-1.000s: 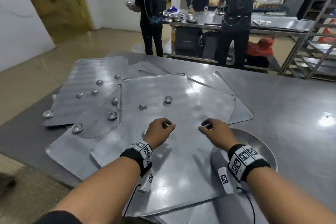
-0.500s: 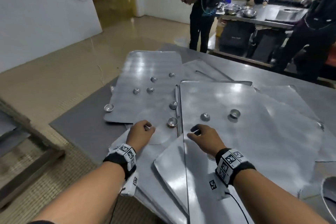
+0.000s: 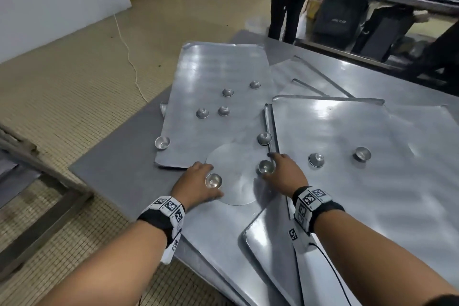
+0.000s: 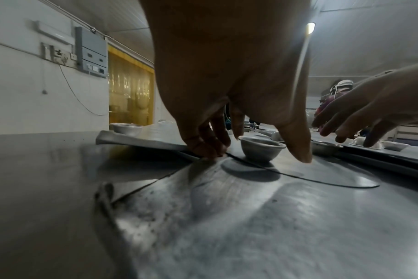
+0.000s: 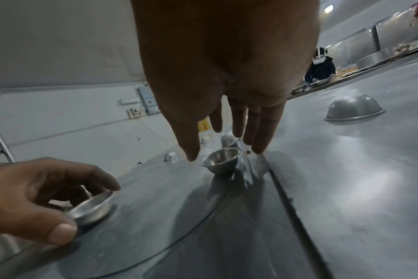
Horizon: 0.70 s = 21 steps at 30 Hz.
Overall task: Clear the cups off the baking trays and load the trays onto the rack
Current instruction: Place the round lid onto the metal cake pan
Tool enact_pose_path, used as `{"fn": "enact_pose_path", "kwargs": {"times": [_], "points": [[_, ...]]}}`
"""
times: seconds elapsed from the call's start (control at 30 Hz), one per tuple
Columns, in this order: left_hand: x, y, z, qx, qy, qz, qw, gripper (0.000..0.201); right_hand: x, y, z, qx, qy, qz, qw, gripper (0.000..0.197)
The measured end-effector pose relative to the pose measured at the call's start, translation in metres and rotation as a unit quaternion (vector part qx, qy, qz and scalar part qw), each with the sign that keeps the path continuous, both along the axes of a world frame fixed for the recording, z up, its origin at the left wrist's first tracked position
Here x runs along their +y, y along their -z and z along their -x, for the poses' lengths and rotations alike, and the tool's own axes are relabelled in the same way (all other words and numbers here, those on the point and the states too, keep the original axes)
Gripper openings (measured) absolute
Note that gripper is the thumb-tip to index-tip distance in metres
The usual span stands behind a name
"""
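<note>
Small metal cups lie on overlapping baking trays on a steel table. My left hand (image 3: 196,179) curls its fingers and thumb round an upright cup (image 3: 213,180) (image 5: 91,207) at the near-left edge of a round metal disc (image 3: 238,194). My right hand (image 3: 283,174) hovers with straight fingers over a second upright cup (image 3: 265,166) (image 5: 221,162), thumb on one side and fingers on the other, not touching it. Several upturned cups sit on the far left tray (image 3: 218,67), and two cups stand on the right tray (image 3: 347,126).
Another cup (image 3: 264,138) sits against the right tray's raised rim just beyond my right hand. One cup (image 3: 162,142) stands at the left tray's left edge. A metal frame (image 3: 44,181) stands on the floor to the left. A person (image 3: 288,2) stands beyond the table.
Both hands have moved left from the middle of the right tray to the round disc. The left hand has closed round a cup and the right hand has opened over another.
</note>
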State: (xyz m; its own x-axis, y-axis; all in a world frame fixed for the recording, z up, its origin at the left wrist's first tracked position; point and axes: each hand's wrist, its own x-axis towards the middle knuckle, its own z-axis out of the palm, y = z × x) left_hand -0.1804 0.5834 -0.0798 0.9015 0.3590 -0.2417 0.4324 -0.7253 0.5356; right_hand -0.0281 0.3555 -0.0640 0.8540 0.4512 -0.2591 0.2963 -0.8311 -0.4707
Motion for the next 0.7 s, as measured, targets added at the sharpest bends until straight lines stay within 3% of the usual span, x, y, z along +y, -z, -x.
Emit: {"fn": "enact_pose_path", "kwargs": {"times": [0.07, 0.2, 0.27, 0.4, 0.6, 0.7], "points": [[0.003, 0.005, -0.001, -0.010, 0.015, -0.005, 1.000, 0.070, 0.005, 0.008, -0.005, -0.006, -0.017, 0.029, 0.999, 0.059], [0.013, 0.010, -0.006, -0.038, 0.011, 0.001, 0.999, 0.042, 0.011, 0.018, -0.009, -0.040, -0.042, 0.055, 0.997, 0.022], [0.023, 0.011, -0.011, -0.053, -0.005, 0.002, 0.999, 0.037, 0.013, 0.019, -0.011, -0.047, -0.036, 0.047, 0.997, 0.018], [0.050, 0.013, -0.021, -0.043, -0.051, -0.004, 0.998, 0.047, 0.004, 0.011, -0.023, -0.052, 0.025, 0.006, 0.998, 0.026], [0.074, 0.020, -0.034, -0.020, -0.058, -0.020, 0.998, 0.048, -0.015, 0.004, -0.039, -0.059, 0.097, -0.018, 0.993, 0.052], [0.079, 0.020, -0.039, -0.007, -0.067, -0.027, 0.997, 0.051, -0.018, 0.004, -0.048, -0.040, 0.104, 0.022, 0.994, 0.054]]}}
